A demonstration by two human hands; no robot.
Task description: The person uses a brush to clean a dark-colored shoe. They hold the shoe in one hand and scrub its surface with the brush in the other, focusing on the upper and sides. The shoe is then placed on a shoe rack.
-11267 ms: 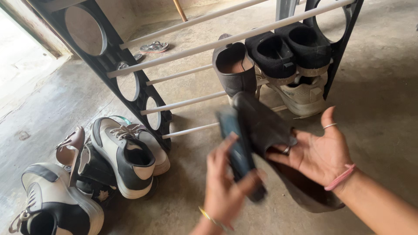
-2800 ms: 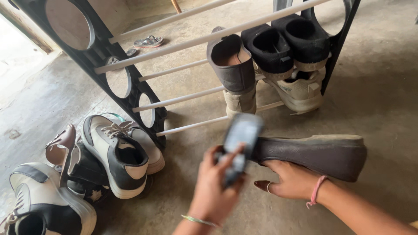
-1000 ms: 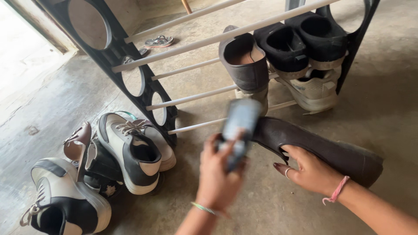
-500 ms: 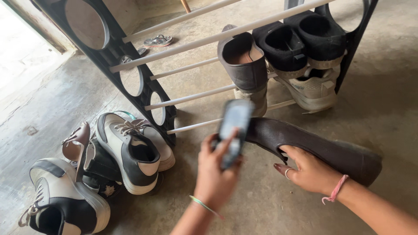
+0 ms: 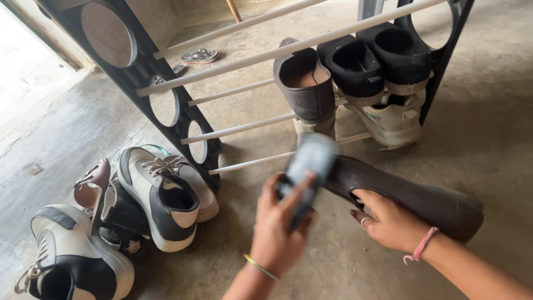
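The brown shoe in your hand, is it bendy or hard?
Probably a bit bendy: the brown shoe looks thin and low where the right hand holds its edge. Likely light, since one hand lifts it. The left hand holds a brush.

left hand [image 5: 276,230]: I see a bare forearm, thin gold-green bangle [image 5: 262,268] at wrist | right hand [image 5: 388,222]: I see a bare forearm, pink thread band [image 5: 420,246] at wrist, silver ring [image 5: 363,221] on one finger, dark red nail polish
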